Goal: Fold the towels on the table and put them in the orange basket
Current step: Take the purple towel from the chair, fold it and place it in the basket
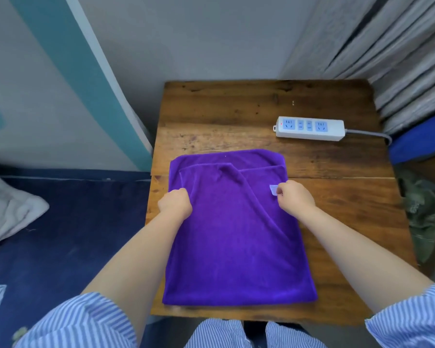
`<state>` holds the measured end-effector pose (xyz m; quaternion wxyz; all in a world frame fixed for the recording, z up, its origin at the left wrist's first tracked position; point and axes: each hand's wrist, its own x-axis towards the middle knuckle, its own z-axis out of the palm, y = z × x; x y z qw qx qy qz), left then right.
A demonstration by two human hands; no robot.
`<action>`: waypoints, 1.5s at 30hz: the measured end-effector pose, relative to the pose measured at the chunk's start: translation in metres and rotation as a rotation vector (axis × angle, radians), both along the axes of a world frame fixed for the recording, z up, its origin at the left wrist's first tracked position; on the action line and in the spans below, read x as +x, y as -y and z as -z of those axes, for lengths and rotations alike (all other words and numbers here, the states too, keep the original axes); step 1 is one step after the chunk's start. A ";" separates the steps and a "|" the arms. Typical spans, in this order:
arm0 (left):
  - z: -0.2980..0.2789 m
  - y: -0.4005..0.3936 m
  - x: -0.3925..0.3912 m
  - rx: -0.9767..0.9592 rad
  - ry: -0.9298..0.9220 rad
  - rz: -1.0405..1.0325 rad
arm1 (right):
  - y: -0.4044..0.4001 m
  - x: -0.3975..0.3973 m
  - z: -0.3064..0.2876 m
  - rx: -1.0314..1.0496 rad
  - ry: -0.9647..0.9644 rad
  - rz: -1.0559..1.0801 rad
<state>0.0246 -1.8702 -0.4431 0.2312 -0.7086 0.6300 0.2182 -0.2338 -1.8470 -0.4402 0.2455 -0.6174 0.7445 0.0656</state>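
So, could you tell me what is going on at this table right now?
A person is folding a purple towel on a wooden table. The left hand grips the towel's left edge, and the right hand pinches it near the white tag. The top layer lies unevenly across the far end. A white power strip lies beyond the towel. No orange basket is in view.

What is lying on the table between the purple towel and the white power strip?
Nothing: in the head view only bare wooden table shows between the purple towel and the white power strip.
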 end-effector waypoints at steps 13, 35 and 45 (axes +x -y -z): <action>0.033 0.078 -0.006 -0.107 -0.085 -0.028 | 0.071 -0.012 0.027 0.037 -0.127 -0.138; 0.037 0.119 0.031 -0.038 -0.274 0.004 | 0.134 -0.021 0.029 0.104 0.201 -0.062; 0.019 0.134 0.033 0.038 -0.412 0.009 | 0.150 -0.029 0.002 0.260 0.403 -0.113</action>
